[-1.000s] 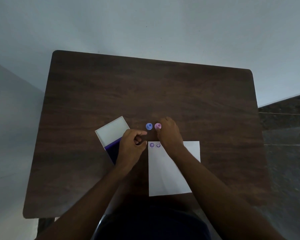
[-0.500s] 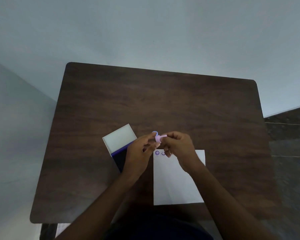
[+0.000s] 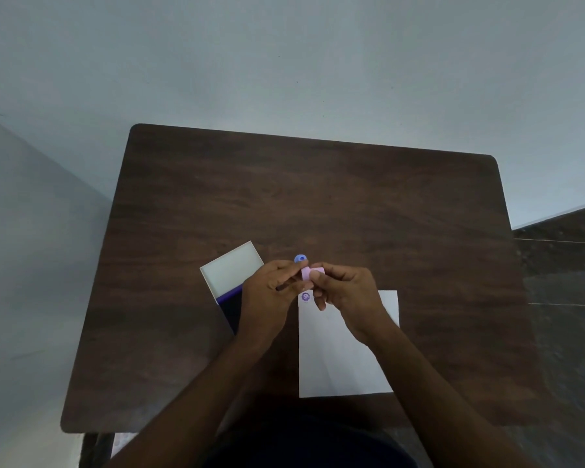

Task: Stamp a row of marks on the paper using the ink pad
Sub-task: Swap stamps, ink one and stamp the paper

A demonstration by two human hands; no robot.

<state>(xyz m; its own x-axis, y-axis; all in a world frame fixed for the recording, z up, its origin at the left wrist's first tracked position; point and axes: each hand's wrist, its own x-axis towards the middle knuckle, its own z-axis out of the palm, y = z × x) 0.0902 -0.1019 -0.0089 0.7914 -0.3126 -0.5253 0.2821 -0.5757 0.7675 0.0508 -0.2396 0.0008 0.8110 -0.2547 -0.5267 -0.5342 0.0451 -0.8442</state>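
A second ago our right hand (image 3: 347, 293) rested on the pink stamp (image 3: 312, 273) as it stood on the table (image 3: 318, 197) beside the blue stamp (image 3: 300, 258); now both hands have lifted it above the paper's (image 3: 345, 359) far left corner, and the left hand (image 3: 271, 295) has come off the ink pad (image 3: 232, 307) to pinch it too. Both hands grasp the pink stamp between fingertips. The blue stamp is half hidden behind the left fingers. One purple mark (image 3: 305, 296) shows; the right fingers cover the second. The left hand hides most of the ink pad, whose white lid (image 3: 232, 269) lies open toward the table's far edge.
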